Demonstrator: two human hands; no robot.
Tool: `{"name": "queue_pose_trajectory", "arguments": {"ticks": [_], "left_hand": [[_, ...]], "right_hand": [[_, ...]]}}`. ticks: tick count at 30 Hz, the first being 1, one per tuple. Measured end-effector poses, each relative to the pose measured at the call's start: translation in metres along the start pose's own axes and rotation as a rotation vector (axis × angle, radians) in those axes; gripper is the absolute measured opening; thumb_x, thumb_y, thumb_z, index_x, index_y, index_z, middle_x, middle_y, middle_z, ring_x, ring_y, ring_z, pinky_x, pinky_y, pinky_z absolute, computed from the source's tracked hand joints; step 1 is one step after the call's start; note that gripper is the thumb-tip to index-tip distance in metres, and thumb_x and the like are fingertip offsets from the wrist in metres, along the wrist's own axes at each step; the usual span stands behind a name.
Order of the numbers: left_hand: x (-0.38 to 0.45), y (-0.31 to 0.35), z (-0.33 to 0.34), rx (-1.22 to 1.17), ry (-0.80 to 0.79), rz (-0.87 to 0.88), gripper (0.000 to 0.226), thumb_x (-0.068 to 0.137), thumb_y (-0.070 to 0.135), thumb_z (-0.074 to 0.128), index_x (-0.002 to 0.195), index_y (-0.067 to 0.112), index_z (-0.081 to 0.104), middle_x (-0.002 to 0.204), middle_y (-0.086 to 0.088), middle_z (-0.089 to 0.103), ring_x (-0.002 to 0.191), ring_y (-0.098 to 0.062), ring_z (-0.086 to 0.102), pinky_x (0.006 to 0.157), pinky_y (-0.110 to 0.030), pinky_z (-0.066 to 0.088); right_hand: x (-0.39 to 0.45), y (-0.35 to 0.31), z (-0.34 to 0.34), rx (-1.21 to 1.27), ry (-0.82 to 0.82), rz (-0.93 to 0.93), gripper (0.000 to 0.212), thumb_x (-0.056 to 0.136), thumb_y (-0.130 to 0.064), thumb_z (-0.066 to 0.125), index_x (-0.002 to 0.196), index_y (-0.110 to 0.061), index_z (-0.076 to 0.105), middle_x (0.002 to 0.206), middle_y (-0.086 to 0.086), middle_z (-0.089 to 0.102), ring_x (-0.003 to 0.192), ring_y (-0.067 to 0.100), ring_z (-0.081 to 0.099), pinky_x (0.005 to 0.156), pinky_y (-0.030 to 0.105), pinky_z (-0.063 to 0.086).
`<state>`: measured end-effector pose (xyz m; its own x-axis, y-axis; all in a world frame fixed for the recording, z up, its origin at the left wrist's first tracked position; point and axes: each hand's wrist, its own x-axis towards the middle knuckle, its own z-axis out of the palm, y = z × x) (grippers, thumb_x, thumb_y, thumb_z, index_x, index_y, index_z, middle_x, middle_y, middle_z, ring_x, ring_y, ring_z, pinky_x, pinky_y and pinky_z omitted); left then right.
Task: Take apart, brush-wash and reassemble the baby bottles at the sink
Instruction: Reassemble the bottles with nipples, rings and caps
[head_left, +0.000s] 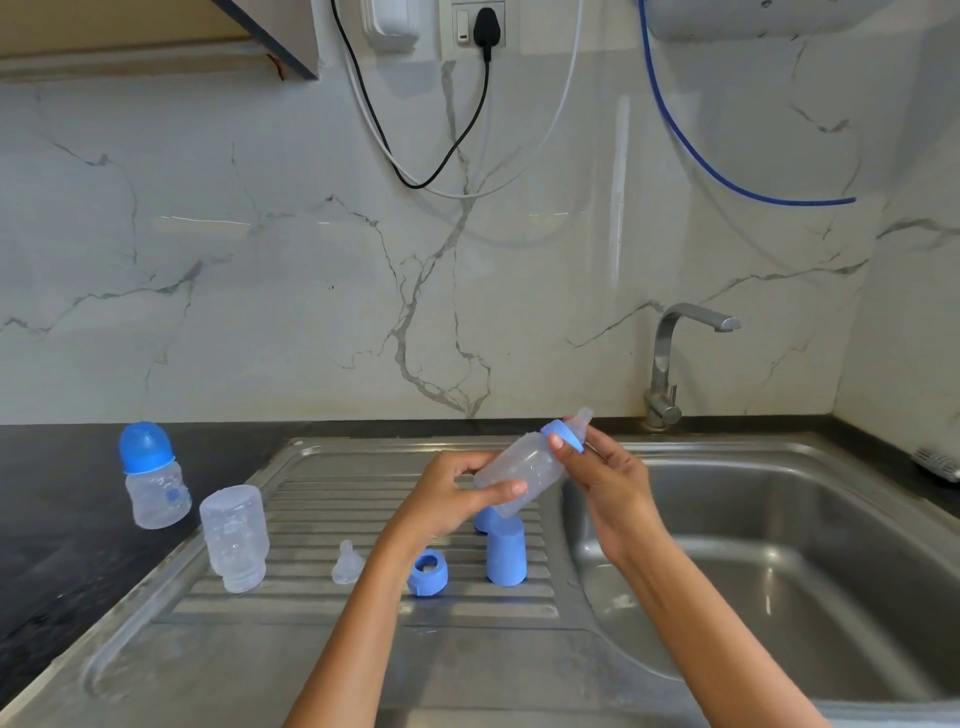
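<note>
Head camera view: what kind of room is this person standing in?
Most likely a home kitchen. A stainless steel sink with a ribbed draining board is set into a dark countertop, a tap stands behind it, and the wall is marble-patterned.

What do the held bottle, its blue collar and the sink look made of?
Clear tilted baby bottle: translucent plastic, slightly cloudy, probably.
Blue screw collar: opaque matte plastic, evenly coloured.
Grey metal sink: brushed stainless steel by its dull sheen.

We grip a clear bottle (522, 470) with our left hand (451, 493), tilted above the drainboard (322, 519). Our right hand (605, 467) holds its blue collar (563, 434).
</note>
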<state>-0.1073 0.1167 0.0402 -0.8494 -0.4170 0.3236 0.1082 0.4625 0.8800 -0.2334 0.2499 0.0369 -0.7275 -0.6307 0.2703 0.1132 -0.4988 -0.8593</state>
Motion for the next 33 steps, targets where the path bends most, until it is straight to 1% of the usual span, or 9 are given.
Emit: {"name": "queue_pose_trajectory", "arguments": {"ticks": [2, 5, 9, 14, 20, 23, 25, 29, 33], "left_hand": [[-0.001, 0.002, 0.003, 0.0, -0.005, 0.013, 0.035, 0.072, 0.041, 0.076, 0.095, 0.015, 0.075, 0.088, -0.003, 0.072, 0.08, -0.006, 0.059, 0.079, -0.023, 0.045], [-0.003, 0.01, -0.002, -0.187, -0.059, -0.047, 0.03, 0.075, 0.043, 0.073, 0.087, 0.016, 0.075, 0.086, 0.001, 0.07, 0.081, -0.006, 0.061, 0.079, -0.02, 0.045], [-0.004, 0.005, -0.007, -0.299, -0.153, -0.07, 0.059, 0.054, 0.068, 0.078, 0.084, 0.018, 0.077, 0.094, -0.003, 0.072, 0.092, -0.011, 0.064, 0.087, -0.02, 0.046], [-0.007, 0.009, -0.003, -0.26, -0.205, -0.086, 0.058, 0.054, 0.068, 0.078, 0.086, 0.02, 0.078, 0.094, 0.0, 0.072, 0.093, -0.01, 0.063, 0.091, -0.022, 0.042], [-0.006, 0.01, 0.004, -0.218, -0.188, -0.095, 0.062, 0.062, 0.069, 0.073, 0.095, 0.017, 0.077, 0.105, -0.004, 0.072, 0.102, -0.014, 0.063, 0.102, -0.032, 0.039], [-0.006, 0.012, 0.005, -0.233, -0.19, -0.135, 0.052, 0.081, 0.062, 0.059, 0.102, 0.016, 0.075, 0.109, -0.008, 0.071, 0.111, -0.018, 0.063, 0.111, -0.04, 0.034], [-0.007, 0.013, 0.003, -0.238, -0.185, -0.123, 0.058, 0.083, 0.062, 0.056, 0.111, 0.014, 0.07, 0.11, -0.014, 0.07, 0.111, -0.024, 0.063, 0.108, -0.04, 0.038], [-0.005, 0.008, -0.004, -0.223, -0.051, -0.133, 0.078, 0.067, 0.051, 0.079, 0.123, 0.007, 0.047, 0.101, -0.012, 0.073, 0.097, -0.026, 0.07, 0.084, -0.018, 0.048], [-0.001, 0.008, -0.011, -0.296, 0.067, -0.093, 0.068, 0.074, 0.048, 0.07, 0.117, -0.001, 0.051, 0.095, -0.016, 0.072, 0.088, -0.028, 0.07, 0.082, -0.031, 0.052]], "right_hand": [[0.003, -0.006, -0.005, -0.007, -0.044, 0.031, 0.047, 0.07, -0.015, 0.075, 0.115, -0.003, 0.067, 0.108, 0.012, 0.072, 0.103, 0.021, 0.065, 0.083, 0.021, 0.055], [0.008, -0.024, -0.014, 0.039, -0.311, 0.065, 0.059, 0.071, -0.018, 0.076, 0.126, -0.008, 0.058, 0.122, 0.006, 0.067, 0.117, 0.02, 0.06, 0.095, 0.024, 0.051], [0.006, -0.029, -0.015, 0.138, -0.553, 0.05, 0.078, 0.074, -0.022, 0.081, 0.14, -0.002, 0.043, 0.144, 0.01, 0.05, 0.133, 0.023, 0.048, 0.108, 0.035, 0.041], [0.004, -0.025, -0.011, 0.142, -0.441, 0.02, 0.071, 0.063, -0.029, 0.088, 0.125, -0.008, 0.06, 0.13, 0.011, 0.062, 0.122, 0.022, 0.058, 0.095, 0.028, 0.05], [0.008, -0.024, -0.011, 0.055, -0.263, -0.004, 0.084, 0.049, -0.04, 0.094, 0.12, -0.005, 0.065, 0.118, 0.011, 0.068, 0.105, 0.018, 0.066, 0.087, 0.024, 0.053], [0.006, -0.024, -0.008, 0.02, -0.162, -0.008, 0.066, 0.056, -0.037, 0.09, 0.11, -0.005, 0.071, 0.108, 0.012, 0.072, 0.096, 0.019, 0.066, 0.081, 0.022, 0.055], [0.004, -0.024, -0.007, 0.026, -0.129, 0.014, 0.046, 0.068, -0.024, 0.079, 0.108, -0.003, 0.07, 0.103, 0.013, 0.072, 0.093, 0.02, 0.066, 0.08, 0.022, 0.056], [0.005, -0.022, -0.008, 0.037, -0.114, 0.058, 0.039, 0.075, -0.015, 0.071, 0.111, -0.001, 0.066, 0.101, 0.012, 0.072, 0.093, 0.02, 0.068, 0.082, 0.025, 0.057], [0.008, -0.023, -0.011, 0.124, -0.184, 0.084, 0.035, 0.081, -0.013, 0.064, 0.115, -0.005, 0.064, 0.108, 0.011, 0.071, 0.1, 0.023, 0.067, 0.094, 0.033, 0.054]]}}
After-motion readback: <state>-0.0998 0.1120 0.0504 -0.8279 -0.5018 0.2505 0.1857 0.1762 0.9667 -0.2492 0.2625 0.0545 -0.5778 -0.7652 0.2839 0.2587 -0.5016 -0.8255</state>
